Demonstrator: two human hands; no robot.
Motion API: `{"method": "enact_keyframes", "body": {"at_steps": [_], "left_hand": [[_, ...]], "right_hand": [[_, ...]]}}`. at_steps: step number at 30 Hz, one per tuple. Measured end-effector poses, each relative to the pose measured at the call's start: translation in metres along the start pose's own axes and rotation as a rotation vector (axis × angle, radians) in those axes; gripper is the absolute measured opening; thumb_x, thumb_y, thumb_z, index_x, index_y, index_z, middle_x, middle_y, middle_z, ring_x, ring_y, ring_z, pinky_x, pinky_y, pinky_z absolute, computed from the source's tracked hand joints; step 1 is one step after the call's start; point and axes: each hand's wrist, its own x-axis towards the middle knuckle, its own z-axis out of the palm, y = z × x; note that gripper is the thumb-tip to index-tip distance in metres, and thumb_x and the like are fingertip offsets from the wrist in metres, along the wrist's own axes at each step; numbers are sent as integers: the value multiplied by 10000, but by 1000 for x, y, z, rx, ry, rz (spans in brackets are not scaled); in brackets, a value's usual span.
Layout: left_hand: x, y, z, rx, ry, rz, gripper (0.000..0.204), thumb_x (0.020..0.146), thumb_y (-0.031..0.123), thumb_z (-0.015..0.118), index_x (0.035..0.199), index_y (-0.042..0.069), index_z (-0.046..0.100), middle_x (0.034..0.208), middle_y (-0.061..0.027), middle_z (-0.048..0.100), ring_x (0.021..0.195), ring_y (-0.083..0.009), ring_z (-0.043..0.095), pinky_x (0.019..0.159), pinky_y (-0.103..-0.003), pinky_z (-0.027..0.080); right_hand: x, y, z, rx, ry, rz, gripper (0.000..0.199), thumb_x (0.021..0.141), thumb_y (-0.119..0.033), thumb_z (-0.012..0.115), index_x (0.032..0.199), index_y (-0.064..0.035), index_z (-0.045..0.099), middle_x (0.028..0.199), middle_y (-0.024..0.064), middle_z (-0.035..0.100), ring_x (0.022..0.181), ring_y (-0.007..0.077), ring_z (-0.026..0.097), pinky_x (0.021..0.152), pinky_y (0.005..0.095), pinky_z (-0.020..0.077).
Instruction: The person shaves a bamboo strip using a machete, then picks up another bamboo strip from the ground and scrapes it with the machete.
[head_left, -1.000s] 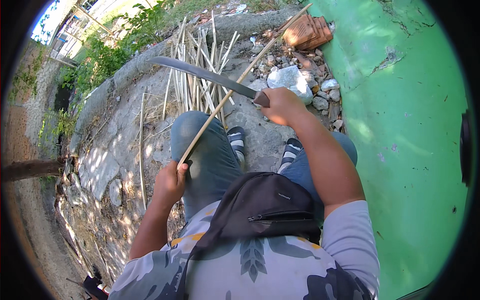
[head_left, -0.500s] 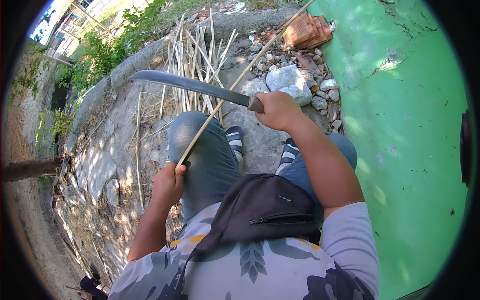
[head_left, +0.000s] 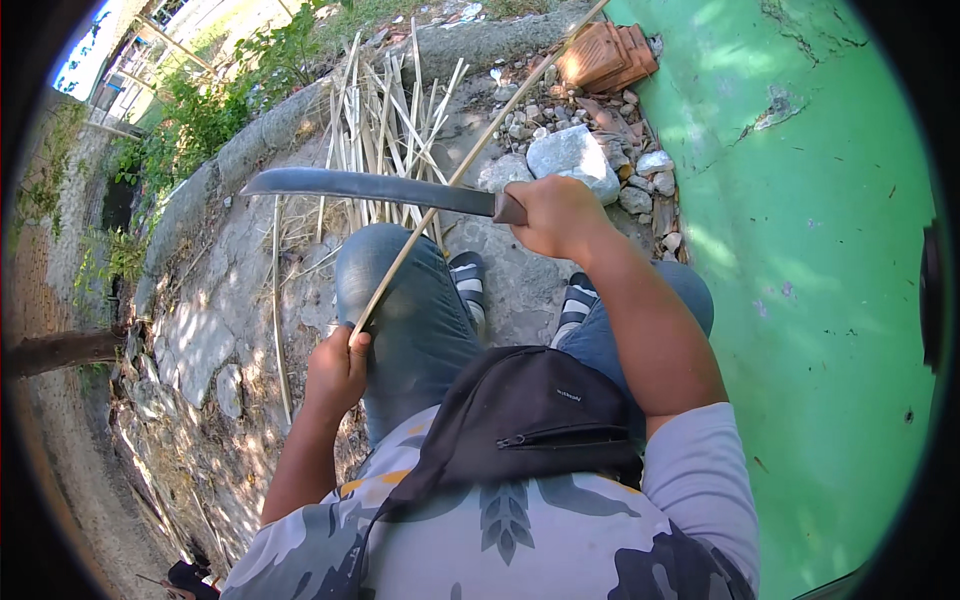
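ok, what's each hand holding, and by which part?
Right hand grips the long dark-bladed machete by its handle. Left hand holds the long thin pale bamboo strip at its near end, fingers wrapped around it.

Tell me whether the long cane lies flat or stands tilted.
Tilted: the left hand holds the cane at its low end; it slants up past the blade.

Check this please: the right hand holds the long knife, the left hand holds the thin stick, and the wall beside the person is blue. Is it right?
Not quite. In the head view the wall is green, not blue. The rest stands: the right hand holds the long knife, and the left hand holds the thin stick.
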Motion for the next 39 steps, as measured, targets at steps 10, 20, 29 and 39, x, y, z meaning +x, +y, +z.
{"method": "enact_keyframes", "body": {"at_steps": [10, 20, 29, 39], "left_hand": [[7, 15, -16, -20, -93, -122, 406, 1044, 349, 560, 856, -11, 560, 727, -267, 614, 700, -497, 599, 618, -537, 447], [4, 17, -11, 57, -56, -81, 454, 1043, 410, 542, 861, -6, 547, 724, -270, 608, 719, -505, 598, 626, -549, 443], [-2, 8, -7, 62, -27, -56, 475, 1048, 427, 523, 854, -6, 545, 711, -262, 593, 698, -495, 587, 625, -546, 438], [1, 10, -5, 113, -32, -58, 461, 1047, 416, 523, 859, -4, 543, 712, -252, 594, 706, -495, 589, 630, -550, 437]], "right_hand": [[9, 9, -4, -58, -102, 75, 175, 781, -260, 700, 922, -157, 715, 819, 132, 719, 852, 368, 711, 764, 479, 559], [6, 34, -14, 25, -54, 213, 229, 803, -269, 695, 1000, -153, 715, 865, 136, 732, 865, 364, 714, 770, 467, 566], [11, 15, 3, -63, -137, 13, 174, 813, -249, 695, 946, -137, 704, 862, 162, 721, 867, 377, 705, 758, 485, 548], [4, 16, 15, 3, -65, -13, 156, 819, -248, 677, 919, -131, 700, 868, 172, 717, 842, 412, 688, 719, 517, 542]]}}
